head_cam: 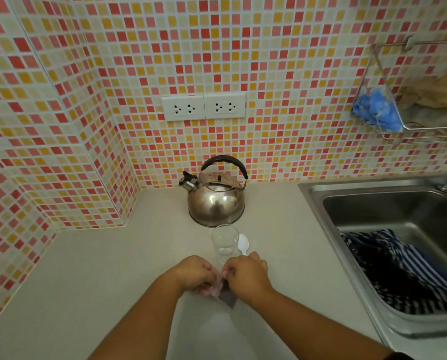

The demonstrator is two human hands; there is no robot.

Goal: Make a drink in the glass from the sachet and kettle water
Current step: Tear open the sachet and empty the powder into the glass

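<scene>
A small dark sachet (pixel 228 297) with a pinkish top edge hangs between my two hands, just above the beige counter. My left hand (pixel 195 274) pinches its top from the left, and my right hand (pixel 247 272) pinches it from the right. Just beyond my hands stands a clear glass (pixel 225 240), upright and looking empty. A white plastic spoon (pixel 243 244) lies right beside the glass, its handle hidden under my right hand. Behind them sits a steel kettle (pixel 215 201) with a black handle, spout pointing left.
A steel sink (pixel 388 203) fills the right side, with a blue striped cloth (pixel 399 271) in its basin. A wire rack (pixel 409 126) on the tiled wall holds a blue scrubber. Two wall sockets (pixel 203 107) sit above the kettle. A tiled corner juts out at left.
</scene>
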